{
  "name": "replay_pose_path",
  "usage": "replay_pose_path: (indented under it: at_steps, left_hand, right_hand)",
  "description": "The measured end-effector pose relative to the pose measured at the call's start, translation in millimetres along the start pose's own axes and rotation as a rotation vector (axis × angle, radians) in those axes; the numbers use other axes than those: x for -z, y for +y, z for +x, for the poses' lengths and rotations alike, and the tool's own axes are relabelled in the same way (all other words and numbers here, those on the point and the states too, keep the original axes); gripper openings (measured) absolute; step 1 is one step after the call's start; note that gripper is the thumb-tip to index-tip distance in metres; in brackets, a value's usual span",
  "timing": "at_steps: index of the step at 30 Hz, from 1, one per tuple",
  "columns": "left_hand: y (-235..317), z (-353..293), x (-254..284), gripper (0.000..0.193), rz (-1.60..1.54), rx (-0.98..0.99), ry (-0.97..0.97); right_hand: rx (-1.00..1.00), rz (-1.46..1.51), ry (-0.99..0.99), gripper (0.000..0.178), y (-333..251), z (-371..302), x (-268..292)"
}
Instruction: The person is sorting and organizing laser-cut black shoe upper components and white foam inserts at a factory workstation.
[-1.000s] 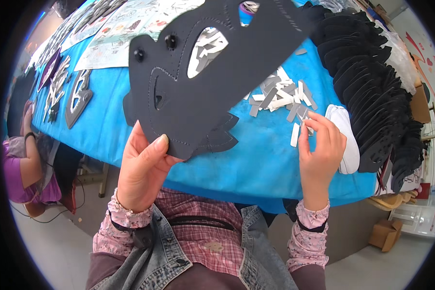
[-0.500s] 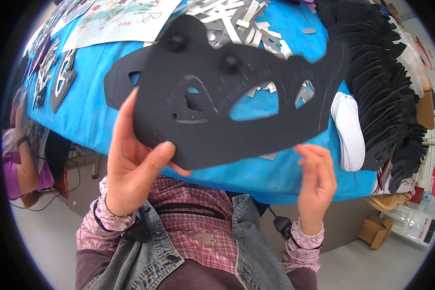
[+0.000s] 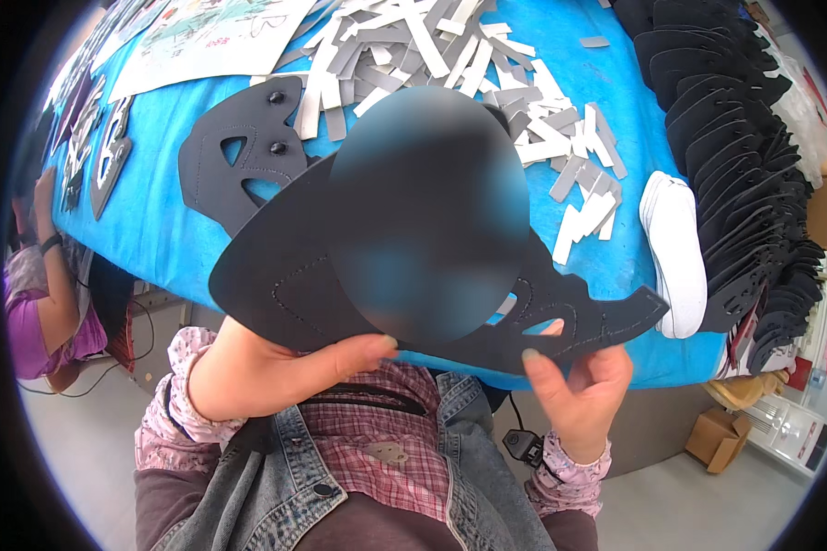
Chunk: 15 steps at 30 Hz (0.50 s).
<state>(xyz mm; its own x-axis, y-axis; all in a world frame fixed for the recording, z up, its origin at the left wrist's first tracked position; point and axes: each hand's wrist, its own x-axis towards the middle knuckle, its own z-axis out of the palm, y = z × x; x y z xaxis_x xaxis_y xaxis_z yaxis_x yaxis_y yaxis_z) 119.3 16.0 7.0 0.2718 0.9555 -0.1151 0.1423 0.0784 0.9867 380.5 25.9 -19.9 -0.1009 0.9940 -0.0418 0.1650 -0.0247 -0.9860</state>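
Both my hands hold a black flat cut-out panel with stitched lines and openings, raised over the table's front edge. My left hand grips its lower left edge, thumb in front and fingers hidden behind. At the lower right edge, my right hand pinches the panel between thumb and fingers. A round blur hides the panel's middle. Behind it, a similar black panel with two round black knobs lies on the blue cloth.
Loose white and grey strips are heaped beyond the panel. To the right stand white insole-shaped pieces and a long stack of black panels. A printed sheet lies far left. Another person's arm shows at the left edge.
The panel has been turned over and lowered, its stitched side now toward me. My right hand has gone from beside the panel to gripping its edge.
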Motion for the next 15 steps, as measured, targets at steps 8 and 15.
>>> replay_pose_path:
  at_steps: [8, 15]
  left_hand:
    - [-1, 11, 4, 0.007, 0.153, 0.101, 0.119]
    - [-18, 19, 1, 0.013, 0.524, -0.170, 0.222]
  right_hand:
    - [0.034, -0.143, 0.086, 0.017, -4, 12, -3]
    - [0.192, -0.533, 0.023, 0.012, 1, 21, -9]
